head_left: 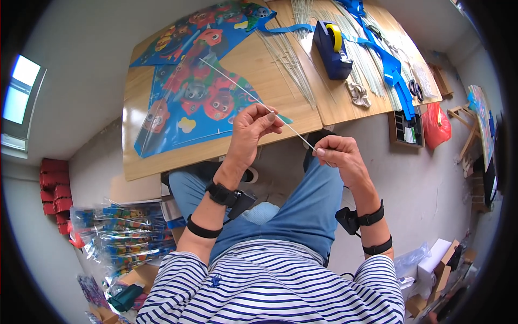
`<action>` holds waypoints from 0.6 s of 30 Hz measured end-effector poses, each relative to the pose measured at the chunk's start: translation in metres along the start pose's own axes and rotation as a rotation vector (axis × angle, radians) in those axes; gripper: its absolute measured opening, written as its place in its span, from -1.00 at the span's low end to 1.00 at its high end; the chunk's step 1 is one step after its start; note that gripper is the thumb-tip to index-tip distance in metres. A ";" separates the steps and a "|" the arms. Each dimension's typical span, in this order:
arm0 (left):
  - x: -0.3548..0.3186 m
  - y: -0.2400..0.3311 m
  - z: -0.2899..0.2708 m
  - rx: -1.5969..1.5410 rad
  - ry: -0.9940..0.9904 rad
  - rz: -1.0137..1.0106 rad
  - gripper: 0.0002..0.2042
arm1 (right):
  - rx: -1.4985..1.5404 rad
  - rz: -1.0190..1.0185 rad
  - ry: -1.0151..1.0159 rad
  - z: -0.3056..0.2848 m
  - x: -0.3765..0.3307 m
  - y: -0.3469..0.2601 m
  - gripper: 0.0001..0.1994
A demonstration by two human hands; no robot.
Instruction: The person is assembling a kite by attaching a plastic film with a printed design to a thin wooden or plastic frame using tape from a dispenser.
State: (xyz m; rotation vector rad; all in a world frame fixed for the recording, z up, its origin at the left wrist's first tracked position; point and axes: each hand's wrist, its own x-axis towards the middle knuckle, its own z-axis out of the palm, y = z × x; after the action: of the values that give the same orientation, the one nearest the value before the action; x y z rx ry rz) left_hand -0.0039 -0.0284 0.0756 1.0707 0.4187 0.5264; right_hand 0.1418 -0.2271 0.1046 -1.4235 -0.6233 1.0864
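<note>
A thin white rod point(232, 81) slants across the front of the table, held in both hands. My left hand point(249, 132) pinches it partway along, thumb against fingers. Close to its near right end, my right hand point(341, 154) is closed on it, just past the table's edge. The rod's far end reaches over a blue plastic sheet printed with cartoon fish point(186, 135), which lies flat at the table's left. A short white piece point(218, 131) lies on that sheet near its front edge. Another printed blue sheet point(172, 46) lies behind it.
A dark blue tape dispenser point(329, 56) stands right of centre, near bundles of pale rods point(288, 67). Blue ribbon point(391, 65), scissors point(415, 90) and a tangled cream cord point(358, 94) lie at the right. Packed printed sheets point(127, 232) are stacked lower left. A red bag point(436, 127) hangs right.
</note>
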 end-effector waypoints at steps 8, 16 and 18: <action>-0.003 0.006 0.004 -0.037 -0.013 -0.010 -0.92 | -0.159 0.031 -0.044 -0.005 -0.006 -0.002 -0.85; -0.018 0.014 -0.002 0.056 0.041 -0.091 -0.91 | -0.280 -0.149 0.781 -0.133 0.174 0.001 -0.78; -0.025 0.012 -0.007 0.077 0.073 -0.128 -0.91 | -0.288 -0.075 0.815 -0.139 0.204 -0.019 -0.78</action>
State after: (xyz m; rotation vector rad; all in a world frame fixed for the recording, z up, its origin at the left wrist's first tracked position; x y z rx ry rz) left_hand -0.0303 -0.0334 0.0850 1.0922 0.5720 0.4391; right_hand 0.3550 -0.1106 0.0548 -1.9012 -0.2323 0.2893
